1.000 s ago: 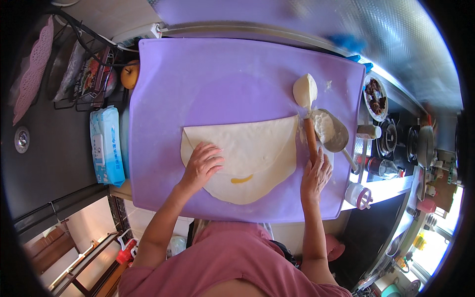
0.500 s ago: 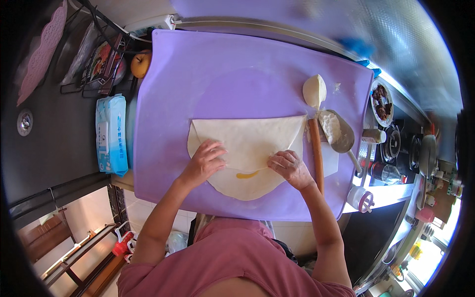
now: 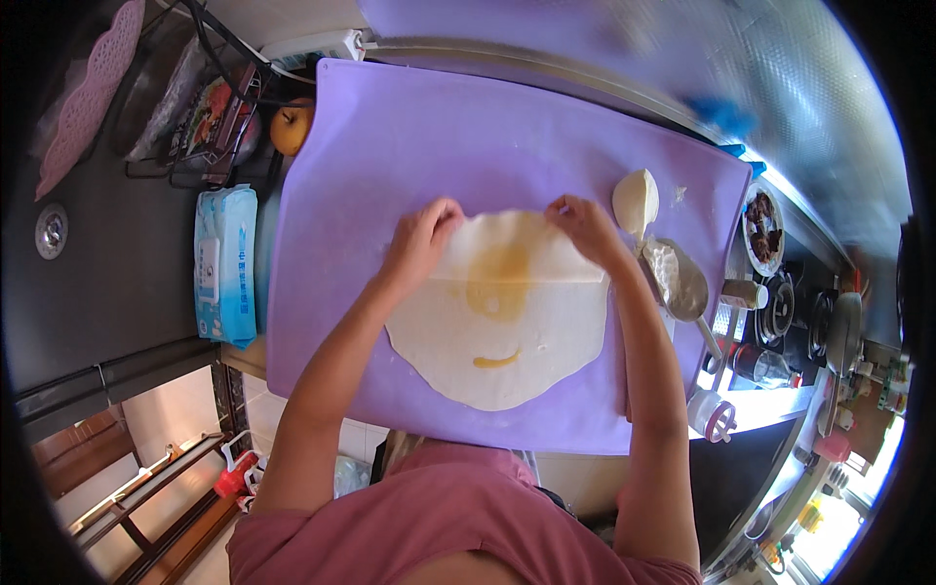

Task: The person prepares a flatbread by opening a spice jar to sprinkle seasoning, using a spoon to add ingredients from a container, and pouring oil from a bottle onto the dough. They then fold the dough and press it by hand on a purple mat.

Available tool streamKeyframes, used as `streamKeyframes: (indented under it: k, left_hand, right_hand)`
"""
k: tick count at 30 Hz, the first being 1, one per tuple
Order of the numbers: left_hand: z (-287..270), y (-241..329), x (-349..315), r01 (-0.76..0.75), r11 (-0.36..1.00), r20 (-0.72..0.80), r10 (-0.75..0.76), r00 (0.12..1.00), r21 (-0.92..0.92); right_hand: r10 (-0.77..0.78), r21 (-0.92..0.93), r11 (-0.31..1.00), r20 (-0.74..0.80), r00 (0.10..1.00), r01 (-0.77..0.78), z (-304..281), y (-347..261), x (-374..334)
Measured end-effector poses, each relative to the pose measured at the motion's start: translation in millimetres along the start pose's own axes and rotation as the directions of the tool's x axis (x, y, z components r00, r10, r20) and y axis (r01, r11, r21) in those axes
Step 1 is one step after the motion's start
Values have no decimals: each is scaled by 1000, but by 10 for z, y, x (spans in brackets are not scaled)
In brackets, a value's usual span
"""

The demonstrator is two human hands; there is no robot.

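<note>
A thin, pale sheet of dough (image 3: 429, 331) lies on the purple mat (image 3: 439, 127), its far part raised. My left hand (image 3: 421, 242) pinches the far edge at its left end, and my right hand (image 3: 591, 232) pinches the same edge farther right. Between them a yellow oily patch (image 3: 502, 268) spreads over the dough, with a small yellow streak (image 3: 497, 361) nearer me. A crease runs across the sheet below my hands. The wooden rolling pin (image 3: 621, 375) is mostly hidden under my right forearm.
Right of my right hand sit a dough lump (image 3: 636, 202) and a metal scoop (image 3: 690, 292) with white flour. A capped jar (image 3: 710, 416), a bottle (image 3: 759, 366) and a plate of dark food (image 3: 762, 231) line the right side. A blue wipes pack (image 3: 225, 268) lies left of the mat.
Both hands have moved away from me with the dough's folded edge. The flap has opened out, exposing the yellow patch. My right forearm now covers much of the rolling pin.
</note>
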State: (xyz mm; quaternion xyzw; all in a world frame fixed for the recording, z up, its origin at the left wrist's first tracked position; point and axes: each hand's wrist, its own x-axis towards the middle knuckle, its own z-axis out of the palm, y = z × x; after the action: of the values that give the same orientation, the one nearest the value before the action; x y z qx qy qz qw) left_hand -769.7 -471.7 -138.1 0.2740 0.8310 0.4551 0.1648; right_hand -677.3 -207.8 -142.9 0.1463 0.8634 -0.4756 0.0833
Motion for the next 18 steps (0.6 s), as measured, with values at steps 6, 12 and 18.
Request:
streamKeyframes:
  k: [6,12,18]
  left_hand:
    - [80,-219,781,-149,989,-284,141,948,-8]
    - [-223,-407,244,-56,953,-430,187,883,299]
    - [-252,-521,-940,193,876,-355,-27,935,442]
  right_hand:
    - [-77,-61,996,-390,918,58,30,-112,578]
    - [-293,-243,951,-520,803,190,386,-373,-281]
    - [-405,-347,867,-69,912,359,1327,-260,-1758]
